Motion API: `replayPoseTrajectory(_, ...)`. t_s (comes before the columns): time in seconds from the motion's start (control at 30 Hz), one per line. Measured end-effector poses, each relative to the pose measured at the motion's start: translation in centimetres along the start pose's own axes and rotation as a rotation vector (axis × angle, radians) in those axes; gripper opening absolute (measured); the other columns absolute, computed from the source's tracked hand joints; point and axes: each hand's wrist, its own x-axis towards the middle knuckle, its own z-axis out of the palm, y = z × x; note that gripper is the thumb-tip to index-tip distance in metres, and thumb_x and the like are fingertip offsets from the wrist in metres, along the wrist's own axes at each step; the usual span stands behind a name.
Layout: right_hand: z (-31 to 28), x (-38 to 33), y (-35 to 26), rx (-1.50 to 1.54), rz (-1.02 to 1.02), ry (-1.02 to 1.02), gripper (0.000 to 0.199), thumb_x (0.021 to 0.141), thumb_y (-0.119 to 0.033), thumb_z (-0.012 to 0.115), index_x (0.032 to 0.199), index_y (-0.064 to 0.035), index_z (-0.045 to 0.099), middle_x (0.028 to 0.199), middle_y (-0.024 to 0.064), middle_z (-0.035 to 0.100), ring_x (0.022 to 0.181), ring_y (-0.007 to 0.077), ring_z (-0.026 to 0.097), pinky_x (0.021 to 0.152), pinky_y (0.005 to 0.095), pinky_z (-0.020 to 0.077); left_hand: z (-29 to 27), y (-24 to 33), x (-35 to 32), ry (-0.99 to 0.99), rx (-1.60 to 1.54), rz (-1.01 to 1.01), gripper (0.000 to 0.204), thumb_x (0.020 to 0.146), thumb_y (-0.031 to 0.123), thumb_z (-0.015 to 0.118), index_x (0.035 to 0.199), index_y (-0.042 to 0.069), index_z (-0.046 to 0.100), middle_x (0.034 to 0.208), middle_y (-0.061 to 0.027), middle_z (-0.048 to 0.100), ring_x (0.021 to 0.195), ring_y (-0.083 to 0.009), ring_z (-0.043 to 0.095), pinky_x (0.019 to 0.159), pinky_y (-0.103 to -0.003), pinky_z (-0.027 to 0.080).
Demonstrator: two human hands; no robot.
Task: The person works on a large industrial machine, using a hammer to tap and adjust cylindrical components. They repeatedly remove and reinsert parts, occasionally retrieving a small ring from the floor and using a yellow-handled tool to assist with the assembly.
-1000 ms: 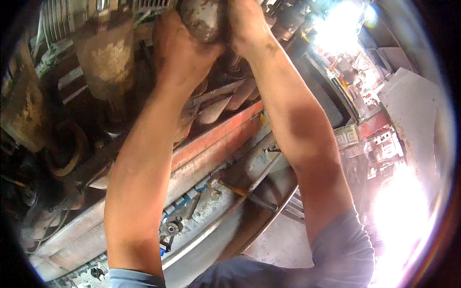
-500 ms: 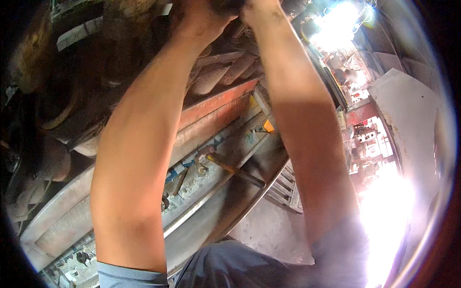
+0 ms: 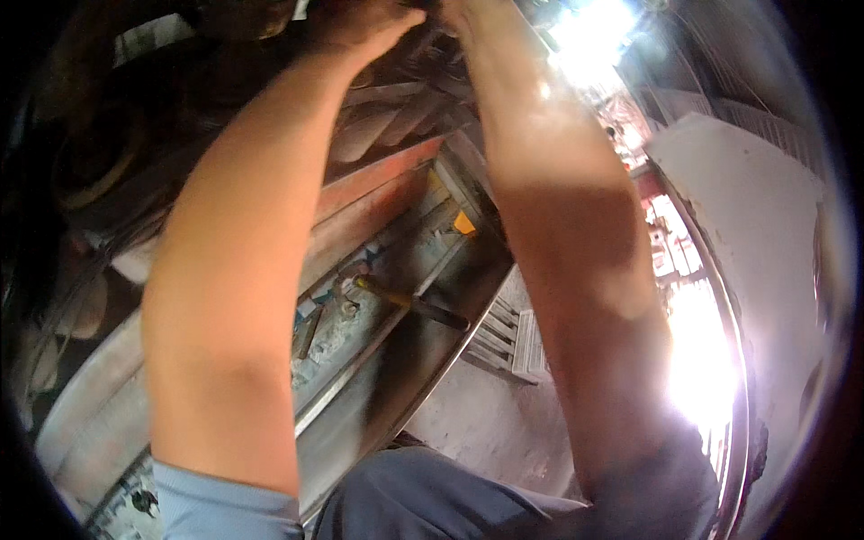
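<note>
Both my arms reach up and forward to the top edge, where the hands come close together among dark, grimy machine parts. My left hand [image 3: 373, 25] is partly in view; its thumb points right and the hand looks closed, but what it grips is lost in the dark. Of my right hand [image 3: 461, 11] only the wrist end shows; its fingers are cut off by the picture's edge. Below the hands lie rounded, rusty pipe-like parts [image 3: 364, 130]. Further down, a hammer-like tool [image 3: 418, 304] with a dark handle rests across a metal ledge.
A long, worn red-and-grey metal panel [image 3: 378, 180] runs diagonally under my arms, beside a dirty trough [image 3: 337, 328] with debris. A yellow-orange piece [image 3: 463, 222] lies at its far end. At right stand a pale panel [image 3: 738, 198] and a slatted white item [image 3: 529, 342].
The view has shifted slightly, so the ledge and the tool on it appear further left. My hands sit a little higher at the top edge, still close together.
</note>
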Motion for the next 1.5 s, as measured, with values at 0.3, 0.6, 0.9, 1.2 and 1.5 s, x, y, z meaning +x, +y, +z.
replayPoseTrajectory(0.3, 0.6, -1.3, -0.2, -0.289, -0.236, 0.106, 0.038, 0.097, -0.034, 0.06, 0.116, -0.0013, 0.068, 0.102, 0.0104, 0.069, 0.091, 0.0241, 0.067, 0.084, 0.0383, 0.0541, 0.4, 1.3, 0.1, 0.165, 0.116, -0.353, 0.073, 0.074, 0.033, 0.082, 0.13, -0.001, 0.051, 0.124, -0.0276, 0.061, 0.119, -0.0461, 0.058, 0.096, -0.049, 0.048)
replayPoseTrajectory(0.6, -0.4, -1.8, -0.4, -0.362, -0.171, 0.11, 0.036, 0.099, -0.031, 0.058, 0.115, -0.0006, 0.069, 0.104, 0.0096, 0.069, 0.091, 0.0223, 0.066, 0.082, 0.0363, 0.0543, -1.0, 1.4, 0.7, 0.018, -0.315, -0.223, 0.064, 0.064, 0.017, 0.087, 0.121, 0.004, 0.06, 0.117, -0.0142, 0.066, 0.111, -0.0284, 0.063, 0.097, -0.041, 0.05)
replayPoseTrajectory(0.9, -1.4, -1.2, -0.4, -0.245, -0.135, -0.063, 0.037, 0.099, -0.029, 0.057, 0.122, -0.0005, 0.066, 0.112, 0.0099, 0.069, 0.098, 0.022, 0.066, 0.09, 0.0356, 0.0544, -0.9, 0.6, 1.0, -0.097, -0.146, -0.235, 0.073, 0.065, 0.023, 0.089, 0.126, 0.002, 0.056, 0.119, -0.0185, 0.068, 0.111, -0.0337, 0.067, 0.095, -0.042, 0.054)
replayPoseTrajectory(1.2, -1.5, -0.4, 0.4, -0.151, -0.024, -0.039, 0.04, 0.099, -0.035, 0.056, 0.12, -0.0027, 0.067, 0.11, 0.0106, 0.07, 0.099, 0.0247, 0.066, 0.092, 0.0375, 0.0532, -0.4, -0.3, 0.0, 0.0, -0.039, -0.245, 0.078, 0.066, 0.025, 0.09, 0.131, 0.003, 0.054, 0.119, -0.0162, 0.07, 0.113, -0.0301, 0.068, 0.097, -0.041, 0.055)
replayPoseTrajectory(1.5, -0.5, -2.0, 0.3, -0.656, -0.303, 0.241, 0.055, 0.103, -0.047, 0.047, 0.127, -0.0014, 0.066, 0.116, 0.0142, 0.07, 0.105, 0.0244, 0.064, 0.094, 0.0378, 0.0503, 0.3, 0.3, 0.1, 0.12, -0.422, -0.074, 0.062, 0.077, 0.019, 0.084, 0.131, 0.005, 0.056, 0.121, -0.0141, 0.065, 0.114, -0.0289, 0.061, 0.098, -0.04, 0.048)
